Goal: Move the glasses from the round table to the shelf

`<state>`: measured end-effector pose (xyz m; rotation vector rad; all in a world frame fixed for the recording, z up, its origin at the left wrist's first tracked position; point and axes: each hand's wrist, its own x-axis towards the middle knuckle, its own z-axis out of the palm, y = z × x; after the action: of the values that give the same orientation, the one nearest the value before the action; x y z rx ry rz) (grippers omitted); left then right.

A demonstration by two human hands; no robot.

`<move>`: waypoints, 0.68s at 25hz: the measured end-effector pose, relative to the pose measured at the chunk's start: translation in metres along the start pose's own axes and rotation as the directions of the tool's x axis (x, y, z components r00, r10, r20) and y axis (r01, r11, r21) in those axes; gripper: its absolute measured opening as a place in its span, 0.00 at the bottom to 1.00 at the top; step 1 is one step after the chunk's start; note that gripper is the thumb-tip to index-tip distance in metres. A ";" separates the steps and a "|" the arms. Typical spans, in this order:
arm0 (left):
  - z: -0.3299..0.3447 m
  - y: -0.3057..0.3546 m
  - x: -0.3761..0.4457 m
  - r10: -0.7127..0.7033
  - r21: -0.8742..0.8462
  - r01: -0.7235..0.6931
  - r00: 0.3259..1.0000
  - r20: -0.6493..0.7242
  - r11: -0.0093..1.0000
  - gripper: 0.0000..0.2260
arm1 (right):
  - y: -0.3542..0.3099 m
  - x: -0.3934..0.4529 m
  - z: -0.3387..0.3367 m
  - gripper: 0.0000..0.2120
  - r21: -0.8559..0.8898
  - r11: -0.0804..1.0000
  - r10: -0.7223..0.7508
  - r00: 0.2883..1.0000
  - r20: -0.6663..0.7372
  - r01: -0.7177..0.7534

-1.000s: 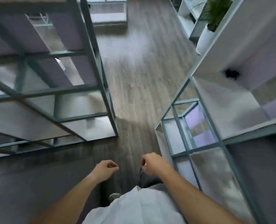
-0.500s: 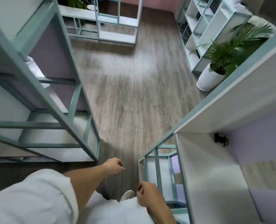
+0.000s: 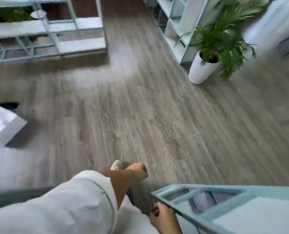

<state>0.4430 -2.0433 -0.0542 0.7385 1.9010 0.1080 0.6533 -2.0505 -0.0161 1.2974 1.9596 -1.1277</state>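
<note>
No glasses and no round table can be made out in this blurred view. My left hand (image 3: 139,171) hangs over the wooden floor at the bottom centre, its fingers curled into a loose fist with nothing in it. Lower down, my right hand (image 3: 164,218) is also curled and empty, right beside the corner of a teal-framed shelf (image 3: 179,196). The white sleeve (image 3: 69,203) of my left arm fills the bottom left. A shoe (image 3: 116,165) shows just behind the left hand.
A potted palm in a tall white pot (image 3: 202,70) stands at the right. Behind it is a white cube shelf (image 3: 174,32). Another teal-framed shelf (image 3: 76,46) stands at the top left. A grey-white block (image 3: 3,127) juts in at the left edge. Wooden floor (image 3: 140,98) lies between them.
The view has swung from the gap between two shelves to the open floor. The shelf compartment with a small black object has left the view. My left arm has swung forward.
</note>
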 end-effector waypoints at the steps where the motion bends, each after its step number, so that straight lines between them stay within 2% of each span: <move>1: -0.030 0.002 0.014 0.011 0.033 -0.012 1.000 0.006 0.999 0.11 | -0.028 0.017 -0.011 0.11 0.038 0.999 0.022 0.999 -0.027 -0.021; 4: -0.104 0.012 0.049 0.042 0.121 -0.043 0.999 0.010 0.992 0.10 | -0.088 0.058 -0.062 0.06 0.174 0.979 0.128 0.984 -0.121 -0.106; 8: -0.175 0.039 0.101 0.045 0.129 -0.053 0.997 0.065 0.990 0.04 | -0.113 0.112 -0.141 0.07 0.344 0.923 0.255 0.941 -0.221 -0.170; 13: -0.211 0.126 0.180 0.090 0.228 -0.122 0.985 0.148 0.966 0.06 | -0.091 0.187 -0.238 0.07 0.491 0.837 0.378 0.903 -0.203 -0.240; 17: -0.231 0.243 0.266 0.122 0.256 -0.167 0.975 0.183 0.952 0.07 | -0.057 0.258 -0.342 0.10 0.509 0.829 0.380 0.901 -0.211 -0.231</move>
<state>0.2824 -1.6472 -0.0676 1.0407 1.7193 -0.1212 0.5038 -1.6452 -0.0234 2.0786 1.6235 -1.3504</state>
